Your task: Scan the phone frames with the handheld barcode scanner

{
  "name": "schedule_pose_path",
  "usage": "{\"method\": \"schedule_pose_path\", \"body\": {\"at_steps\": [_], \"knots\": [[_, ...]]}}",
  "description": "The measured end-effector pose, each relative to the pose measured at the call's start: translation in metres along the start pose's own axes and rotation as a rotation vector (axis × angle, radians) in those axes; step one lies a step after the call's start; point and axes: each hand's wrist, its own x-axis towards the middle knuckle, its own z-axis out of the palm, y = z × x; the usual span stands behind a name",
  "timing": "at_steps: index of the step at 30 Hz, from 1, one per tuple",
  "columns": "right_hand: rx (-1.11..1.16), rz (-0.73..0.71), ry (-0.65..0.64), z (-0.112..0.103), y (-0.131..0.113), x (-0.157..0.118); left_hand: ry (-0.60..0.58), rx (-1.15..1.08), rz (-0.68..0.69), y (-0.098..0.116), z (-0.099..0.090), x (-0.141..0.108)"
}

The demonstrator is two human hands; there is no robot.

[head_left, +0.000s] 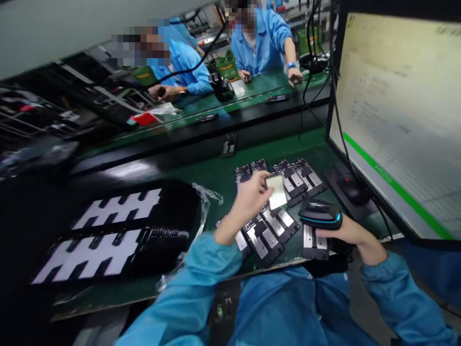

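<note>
My left hand (252,194) is closed, with fingers and thumb gripping a small flat panel (276,192) by its edge. The panel has a pale, shiny face and a dark rim; its exact kind I cannot make out. It is held tilted above several opened phone bodies (264,240), black with silver plates, lying on the green bench. In my right hand (347,231) is a black barcode scanner (320,215) with a lit blue strip. Directly below the scanner, near the bench's front edge, lies another phone body (315,246), partly covered by it.
A monitor (399,105) showing a green "PASS" bar stands at right, with a mouse (353,187) beside it. Black trays (173,211) with white cut-out inserts and crumpled clear plastic (203,206) lie left. Hanging cables cross the view. Two people in blue sit across the bench.
</note>
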Motion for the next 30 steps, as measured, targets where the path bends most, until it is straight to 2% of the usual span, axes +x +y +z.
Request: {"method": "schedule_pose_path", "body": {"at_steps": [3, 6, 13, 15, 18, 21, 25, 28, 30], "knots": [[-0.044, -0.038, -0.058, 0.0, -0.002, 0.001, -0.066, 0.034, 0.037, 0.006, 0.019, -0.001], [-0.011, -0.052, -0.071, 0.0, -0.002, 0.002, -0.076, -0.018, 0.045, 0.007, 0.035, -0.001], [0.124, -0.002, -0.053, -0.012, 0.006, 0.005, -0.101, -0.198, -0.04, -0.003, 0.039, -0.007], [0.189, 0.014, -0.016, -0.02, 0.01, 0.007, -0.19, -0.311, -0.079, -0.002, 0.051, -0.018], [0.31, 0.027, 0.009, -0.032, 0.015, 0.012, -0.34, -0.409, -0.088, 0.0, 0.079, -0.039], [0.377, 0.061, 0.026, -0.037, 0.017, 0.018, -0.361, -0.298, 0.04, 0.004, 0.1, -0.054], [0.362, 0.077, 0.088, -0.034, 0.017, 0.014, -0.322, 0.028, 0.251, 0.011, 0.112, -0.076], [0.321, 0.057, 0.21, -0.023, 0.02, -0.017, -0.256, 0.2, 0.164, 0.023, 0.129, -0.115], [0.284, 0.067, 0.31, -0.01, 0.024, -0.047, -0.2, 0.143, 0.048, 0.036, 0.145, -0.144]]}}
